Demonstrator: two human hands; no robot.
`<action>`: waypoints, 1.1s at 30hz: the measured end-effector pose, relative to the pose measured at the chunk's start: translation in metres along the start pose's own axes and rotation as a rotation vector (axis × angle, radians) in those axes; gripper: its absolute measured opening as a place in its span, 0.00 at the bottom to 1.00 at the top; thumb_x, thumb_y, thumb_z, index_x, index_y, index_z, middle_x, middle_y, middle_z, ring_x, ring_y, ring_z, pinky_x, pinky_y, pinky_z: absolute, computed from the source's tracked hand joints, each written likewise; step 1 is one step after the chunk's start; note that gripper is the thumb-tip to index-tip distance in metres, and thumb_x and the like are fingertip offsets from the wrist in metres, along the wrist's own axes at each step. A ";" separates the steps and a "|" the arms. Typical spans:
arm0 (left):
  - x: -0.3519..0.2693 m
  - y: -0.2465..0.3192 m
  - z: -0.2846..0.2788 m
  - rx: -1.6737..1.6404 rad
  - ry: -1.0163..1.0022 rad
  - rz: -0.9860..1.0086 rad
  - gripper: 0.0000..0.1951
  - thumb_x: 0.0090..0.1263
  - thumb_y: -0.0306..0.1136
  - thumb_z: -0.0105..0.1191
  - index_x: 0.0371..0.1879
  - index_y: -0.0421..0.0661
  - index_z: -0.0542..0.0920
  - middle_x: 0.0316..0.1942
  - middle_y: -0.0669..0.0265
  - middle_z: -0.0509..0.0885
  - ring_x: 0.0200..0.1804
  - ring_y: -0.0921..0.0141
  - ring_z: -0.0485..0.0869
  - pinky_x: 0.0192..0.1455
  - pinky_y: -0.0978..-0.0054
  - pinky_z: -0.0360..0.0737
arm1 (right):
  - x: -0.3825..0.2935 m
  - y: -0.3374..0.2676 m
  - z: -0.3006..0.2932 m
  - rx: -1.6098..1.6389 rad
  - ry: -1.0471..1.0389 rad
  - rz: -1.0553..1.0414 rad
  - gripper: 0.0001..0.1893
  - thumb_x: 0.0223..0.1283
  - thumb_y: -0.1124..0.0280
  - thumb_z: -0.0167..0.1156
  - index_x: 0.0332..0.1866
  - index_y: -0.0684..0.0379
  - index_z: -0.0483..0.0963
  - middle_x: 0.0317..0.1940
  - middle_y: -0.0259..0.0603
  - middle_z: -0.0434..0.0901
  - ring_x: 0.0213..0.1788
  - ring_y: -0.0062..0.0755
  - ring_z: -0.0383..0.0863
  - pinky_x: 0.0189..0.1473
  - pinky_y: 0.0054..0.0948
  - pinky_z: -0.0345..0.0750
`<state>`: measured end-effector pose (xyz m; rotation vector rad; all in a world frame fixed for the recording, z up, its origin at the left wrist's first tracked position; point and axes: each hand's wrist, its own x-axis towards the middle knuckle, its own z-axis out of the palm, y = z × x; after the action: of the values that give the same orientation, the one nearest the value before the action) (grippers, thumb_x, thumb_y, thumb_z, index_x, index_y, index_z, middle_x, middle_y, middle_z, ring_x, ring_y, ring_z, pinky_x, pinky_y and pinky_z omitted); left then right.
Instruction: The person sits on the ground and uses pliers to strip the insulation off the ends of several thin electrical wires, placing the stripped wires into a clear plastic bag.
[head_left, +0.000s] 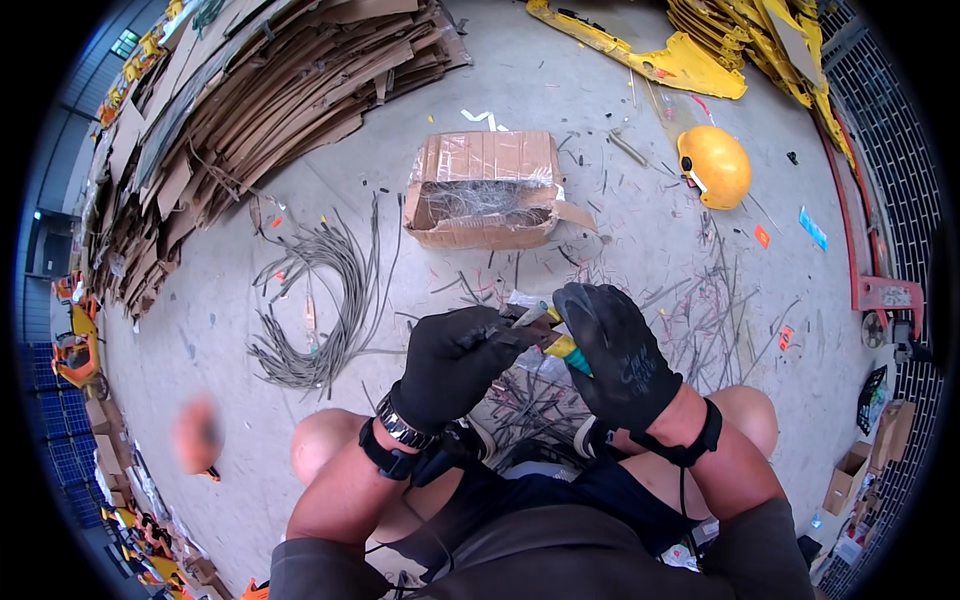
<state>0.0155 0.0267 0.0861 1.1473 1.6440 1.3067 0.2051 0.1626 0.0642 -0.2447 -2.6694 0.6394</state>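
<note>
My left hand (461, 360), in a black glove, pinches small dark pieces whose kind I cannot tell, close to the tool's jaws. In my right hand (622, 360), also gloved in black, is a hand tool with yellow and green handles (568, 352), perhaps pliers or cutters; the fingers hide part of it. Beneath and between the hands lie many short grey and dark cable offcuts (536, 409). A coil of grey cables (349, 300) rests on the floor to the left. Ahead, an open cardboard box (480, 234) holds a tangle of thin wire (480, 199).
Flattened cardboard (300, 97) is stacked high at upper left. A yellow hard hat (716, 166) sits at right, below yellow panels (697, 64). Thin wire scraps (712, 307) litter the right floor. A red metal frame (889, 294) stands by the right wall.
</note>
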 end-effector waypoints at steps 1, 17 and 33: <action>0.000 -0.001 0.000 0.002 -0.003 -0.002 0.09 0.69 0.26 0.60 0.45 0.49 0.89 0.28 0.66 0.85 0.29 0.76 0.81 0.34 0.77 0.77 | 0.001 0.000 -0.001 0.000 0.003 0.000 0.37 0.48 0.78 0.62 0.69 0.70 0.62 0.57 0.59 0.70 0.60 0.58 0.70 0.64 0.50 0.68; 0.007 0.001 0.009 -0.499 0.040 -0.339 0.18 0.62 0.19 0.61 0.53 0.36 0.80 0.41 0.62 0.88 0.38 0.77 0.85 0.41 0.80 0.83 | -0.001 0.008 0.006 0.205 -0.068 0.095 0.32 0.49 0.79 0.62 0.64 0.67 0.66 0.51 0.59 0.76 0.51 0.59 0.77 0.53 0.48 0.75; -0.003 0.008 -0.014 -0.359 -0.032 -0.257 0.23 0.55 0.18 0.66 0.53 0.35 0.80 0.47 0.56 0.87 0.48 0.68 0.87 0.52 0.71 0.85 | 0.003 -0.001 -0.001 0.421 -0.233 0.188 0.49 0.40 0.75 0.71 0.75 0.63 0.57 0.61 0.57 0.71 0.63 0.57 0.73 0.65 0.43 0.71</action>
<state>0.0048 0.0200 0.0971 0.7142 1.4065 1.3380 0.2023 0.1626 0.0665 -0.3202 -2.6605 1.3395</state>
